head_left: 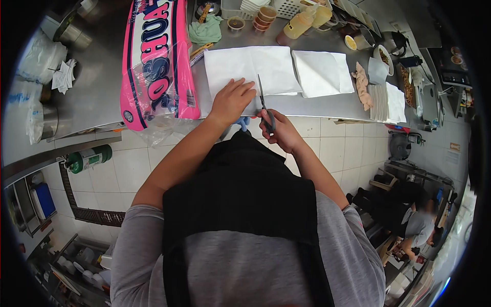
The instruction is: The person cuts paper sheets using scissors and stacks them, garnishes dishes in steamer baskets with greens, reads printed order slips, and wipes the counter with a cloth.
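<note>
My left hand (234,101) lies flat, fingers stretched out, on a stack of white paper sheets (250,64) near the counter's front edge. In my right hand (282,130) is a pair of scissors (264,97), its fingers through the dark handles. The blades point away from me and lie over the sheets, just right of my left fingertips. Whether the blades have paper between them I cannot tell. Right of this stack lies a second stack of folded white sheets (323,74).
A large pink plastic bag (181,66) lies left of the sheets. Behind them are a green cloth (205,31), sauce cups (263,20) and squeeze bottles (296,25). A crumpled cloth (362,87) and piled napkins (379,102) sit right. Another person (414,225) is at far right.
</note>
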A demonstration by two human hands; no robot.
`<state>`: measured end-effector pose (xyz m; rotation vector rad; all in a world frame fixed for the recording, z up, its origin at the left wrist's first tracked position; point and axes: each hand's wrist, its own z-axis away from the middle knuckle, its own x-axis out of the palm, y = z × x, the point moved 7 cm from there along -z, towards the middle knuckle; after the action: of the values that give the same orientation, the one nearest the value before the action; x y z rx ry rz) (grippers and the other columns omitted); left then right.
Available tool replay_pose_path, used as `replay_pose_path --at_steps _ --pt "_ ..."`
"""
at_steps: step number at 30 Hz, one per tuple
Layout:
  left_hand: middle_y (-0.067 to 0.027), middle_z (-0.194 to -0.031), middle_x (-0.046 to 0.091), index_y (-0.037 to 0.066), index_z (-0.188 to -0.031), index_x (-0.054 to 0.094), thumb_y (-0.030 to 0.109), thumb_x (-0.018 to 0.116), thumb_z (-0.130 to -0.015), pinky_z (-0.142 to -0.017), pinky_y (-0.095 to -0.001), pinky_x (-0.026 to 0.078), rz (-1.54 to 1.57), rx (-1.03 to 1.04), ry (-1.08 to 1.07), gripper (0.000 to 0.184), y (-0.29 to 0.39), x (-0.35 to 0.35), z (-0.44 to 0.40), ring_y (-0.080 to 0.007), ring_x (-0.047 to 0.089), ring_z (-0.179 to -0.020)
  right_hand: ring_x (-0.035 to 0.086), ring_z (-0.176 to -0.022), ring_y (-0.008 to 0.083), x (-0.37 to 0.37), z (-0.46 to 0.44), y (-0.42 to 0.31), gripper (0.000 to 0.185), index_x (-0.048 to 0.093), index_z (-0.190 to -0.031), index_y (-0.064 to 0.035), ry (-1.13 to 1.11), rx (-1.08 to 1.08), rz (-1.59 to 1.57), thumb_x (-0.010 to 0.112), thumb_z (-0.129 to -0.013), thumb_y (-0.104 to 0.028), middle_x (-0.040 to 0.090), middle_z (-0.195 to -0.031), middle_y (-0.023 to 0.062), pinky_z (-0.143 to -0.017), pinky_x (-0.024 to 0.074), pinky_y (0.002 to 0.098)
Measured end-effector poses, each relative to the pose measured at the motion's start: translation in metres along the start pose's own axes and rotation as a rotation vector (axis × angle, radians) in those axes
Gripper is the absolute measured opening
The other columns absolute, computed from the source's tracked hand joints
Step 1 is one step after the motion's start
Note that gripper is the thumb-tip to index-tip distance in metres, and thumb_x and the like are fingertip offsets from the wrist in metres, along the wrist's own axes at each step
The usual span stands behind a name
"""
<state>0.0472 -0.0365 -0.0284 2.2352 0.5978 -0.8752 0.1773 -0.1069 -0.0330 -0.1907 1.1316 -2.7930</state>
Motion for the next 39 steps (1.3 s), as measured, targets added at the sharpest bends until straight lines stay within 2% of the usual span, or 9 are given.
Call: replay_pose_path --at_steps 4,12,19,21,24,31,34,36,39 --pt "-0.0036 -0.114 0.062 0.012 -0.094 0.062 0.017 0.058 -0.081 -0.096 -0.0444 0.045 0.008 0.002 -0.001 0.015 0.000 0.000 0.000 -0.0279 0.057 -0.111 0.046 -0.055 0.0059 0.000 0.000 0.001 0.051 0.052 -0.101 -0.0103 0.010 0.001 0.003 0.062 -0.083 -0.057 0.049 -0.070 -0.0027 -0.046 0.0342 0.0200" --pt "-0.0049 -0.114 0.062 0.010 -0.095 0.062 0.015 0.054 -0.079 -0.096 -0.0441 0.046 0.007 0.009 -0.020 0.019 0.000 0.002 0.000 -0.0282 0.057 -0.111 0.045 -0.052 0.0043 -0.003 -0.006 0.013 0.035 0.053 -0.101 -0.0088 -0.003 -0.023 0.028 0.060 -0.090 -0.042 0.050 -0.069 -0.0029 -0.041 0.0319 0.0177" --pt "-0.0045 -0.114 0.062 0.010 -0.097 0.062 0.014 0.056 -0.079 -0.095 -0.0435 0.046 0.019 0.049 -0.020 0.019 0.005 -0.005 0.001 -0.0269 0.057 -0.111 0.045 -0.052 0.0047 -0.001 -0.006 -0.002 0.039 0.053 -0.100 -0.0083 0.038 -0.030 -0.032 0.062 -0.088 -0.044 0.050 -0.068 -0.0026 -0.041 0.0320 0.0181" --pt "-0.0012 -0.112 0.064 0.011 -0.098 0.065 0.013 0.065 -0.076 -0.094 -0.0417 0.048 -0.007 0.064 -0.006 0.022 0.006 -0.009 0.001 -0.0241 0.060 -0.108 0.045 -0.053 0.0048 -0.002 -0.012 -0.005 0.041 0.052 -0.099 -0.0087 -0.001 -0.042 -0.045 0.062 -0.087 -0.047 0.050 -0.069 -0.0026 -0.042 0.0322 0.0185" --pt "-0.0031 -0.114 0.062 0.012 -0.097 0.063 0.014 0.056 -0.079 -0.095 -0.0432 0.047 0.020 0.068 0.001 0.019 0.009 -0.013 0.004 -0.0252 0.058 -0.110 0.044 -0.053 0.0048 -0.001 -0.011 -0.009 0.041 0.052 -0.097 -0.0096 0.020 -0.018 -0.012 0.062 -0.087 -0.048 0.050 -0.070 -0.0025 -0.043 0.0323 0.0187" --pt "-0.0024 -0.114 0.062 0.012 -0.097 0.063 0.014 0.056 -0.077 -0.094 -0.0423 0.048 0.002 0.076 0.003 0.021 0.008 -0.013 0.008 -0.0242 0.058 -0.109 0.044 -0.054 0.0048 0.004 -0.013 -0.008 0.043 0.051 -0.096 -0.0103 0.016 -0.034 -0.027 0.061 -0.086 -0.051 0.049 -0.070 -0.0027 -0.043 0.0329 0.0188" --pt "-0.0023 -0.114 0.062 0.012 -0.097 0.063 0.014 0.057 -0.077 -0.094 -0.0424 0.048 -0.001 0.074 0.004 0.021 0.009 -0.014 0.009 -0.0240 0.059 -0.110 0.044 -0.054 0.0049 0.003 -0.015 -0.003 0.041 0.052 -0.096 -0.0100 0.019 -0.024 -0.025 0.061 -0.087 -0.048 0.049 -0.070 -0.0026 -0.043 0.0327 0.0187" --pt "-0.0028 -0.112 0.064 0.011 -0.098 0.065 0.012 0.064 -0.075 -0.091 -0.0407 0.051 -0.008 0.094 0.013 0.023 0.010 -0.015 0.008 -0.0239 0.061 -0.105 0.044 -0.054 0.0051 0.005 -0.017 -0.001 0.038 0.051 -0.097 -0.0091 -0.021 -0.052 -0.024 0.061 -0.088 -0.044 0.049 -0.071 -0.0022 -0.043 0.0322 0.0184" --pt "-0.0030 -0.111 0.064 0.011 -0.097 0.065 0.012 0.063 -0.075 -0.090 -0.0402 0.051 -0.010 0.104 0.011 0.022 0.011 -0.017 0.009 -0.0236 0.062 -0.104 0.045 -0.054 0.0054 0.006 -0.016 0.002 0.036 0.051 -0.097 -0.0074 -0.022 -0.051 -0.026 0.061 -0.089 -0.041 0.050 -0.071 -0.0015 -0.042 0.0325 0.0183"
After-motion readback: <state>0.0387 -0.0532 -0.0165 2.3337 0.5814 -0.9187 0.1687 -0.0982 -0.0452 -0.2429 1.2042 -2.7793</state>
